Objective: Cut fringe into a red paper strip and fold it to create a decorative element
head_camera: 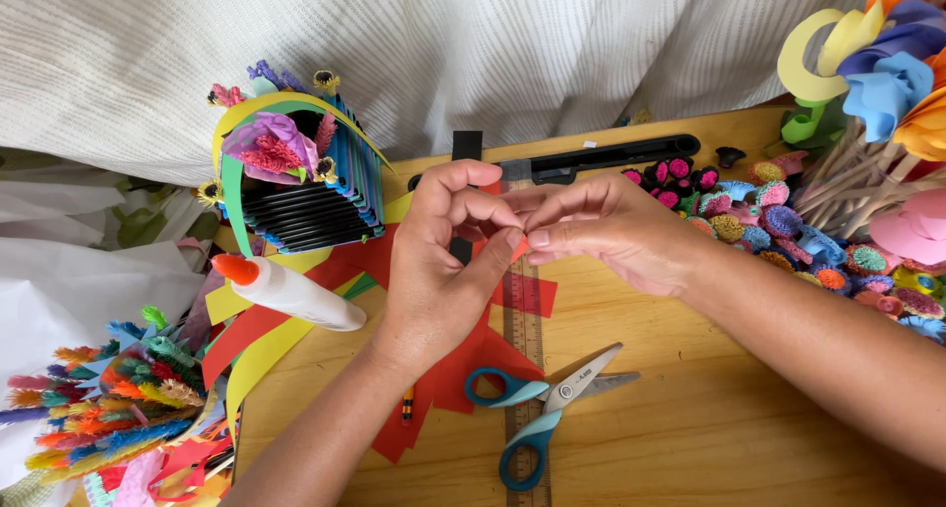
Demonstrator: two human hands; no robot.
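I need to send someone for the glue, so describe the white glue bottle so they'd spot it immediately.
Start at the wooden table, then the red and yellow paper scraps left of the left hand. The white glue bottle lies there on its side, the only thing with an orange cap.

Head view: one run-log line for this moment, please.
left hand: pinching red paper bit | right hand: pinching same | scissors: open, on table

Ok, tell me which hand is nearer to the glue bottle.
Left. The left hand sits just right of the glue bottle; the right hand is farther right, beyond it.
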